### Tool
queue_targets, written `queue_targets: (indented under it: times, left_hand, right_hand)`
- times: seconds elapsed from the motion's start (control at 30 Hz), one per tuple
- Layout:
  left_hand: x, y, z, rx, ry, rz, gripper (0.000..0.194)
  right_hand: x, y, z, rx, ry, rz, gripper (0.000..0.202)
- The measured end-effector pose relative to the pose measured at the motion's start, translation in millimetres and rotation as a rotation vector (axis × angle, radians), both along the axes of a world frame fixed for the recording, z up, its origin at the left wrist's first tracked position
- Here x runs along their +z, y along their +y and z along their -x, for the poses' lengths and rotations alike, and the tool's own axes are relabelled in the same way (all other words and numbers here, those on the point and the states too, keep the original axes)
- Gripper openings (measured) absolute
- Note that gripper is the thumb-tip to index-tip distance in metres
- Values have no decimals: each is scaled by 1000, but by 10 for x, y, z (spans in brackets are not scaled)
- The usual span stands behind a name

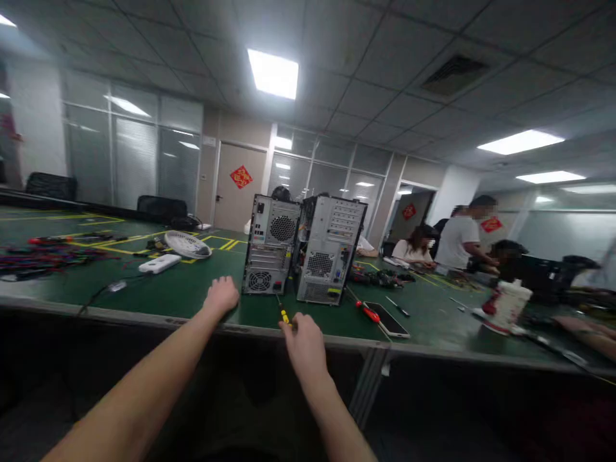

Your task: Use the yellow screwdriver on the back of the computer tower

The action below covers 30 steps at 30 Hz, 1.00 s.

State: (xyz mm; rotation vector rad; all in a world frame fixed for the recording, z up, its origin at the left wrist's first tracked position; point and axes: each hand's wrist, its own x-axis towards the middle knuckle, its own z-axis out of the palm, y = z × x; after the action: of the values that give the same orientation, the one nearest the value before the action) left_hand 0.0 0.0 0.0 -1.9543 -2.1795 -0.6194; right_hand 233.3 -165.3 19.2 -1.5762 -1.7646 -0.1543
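Note:
Two computer tower cases stand upright on the green table, their rear panels facing me. My right hand [307, 340] grips a screwdriver [285, 317] with a yellow and black handle. Its shaft points at the lower right corner of the left computer case [270, 247]; whether the tip touches the case, I cannot tell. Close to the left of that case, my left hand [222, 295] rests on the table with nothing visible in it, fingers loosely forward and partly hidden by the back of the hand. The right computer case [330, 250] sits just beside the first.
On the right lie a red screwdriver [368, 312], a phone [387, 319] and a paper cup [509, 308]. To the left are a white power strip [160, 264], a white basket [187, 244] and tangled cables [48, 260]. Other people [455, 237] are at the table's far right.

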Motion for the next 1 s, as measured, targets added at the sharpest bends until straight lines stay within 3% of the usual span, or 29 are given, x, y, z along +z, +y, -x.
queue_targets:
  times: [0.07, 0.33, 0.5, 0.67, 0.87, 1.0]
  left_hand:
    - [15, -3, -3, 2, -6, 8, 41]
    - [98, -50, -39, 18, -33, 46, 41]
    - [86, -40, -36, 15, -30, 30, 41]
    - [69, -17, -30, 11, -47, 21, 44]
    - [95, -32, -39, 15, -53, 36, 43]
    - [96, -56, -45, 17, -31, 25, 42]
  right_hand:
    - [7, 9, 10, 54, 22, -18, 8]
    - [-42, 52, -9, 291, 115, -3, 19]
    - [-43, 32, -1, 317, 89, 27, 33]
    - [-31, 34, 5, 241, 104, 23, 22]
    - [-36, 62, 9, 353, 204, 31, 34]
    - [-62, 97, -1, 324, 263, 108, 34]
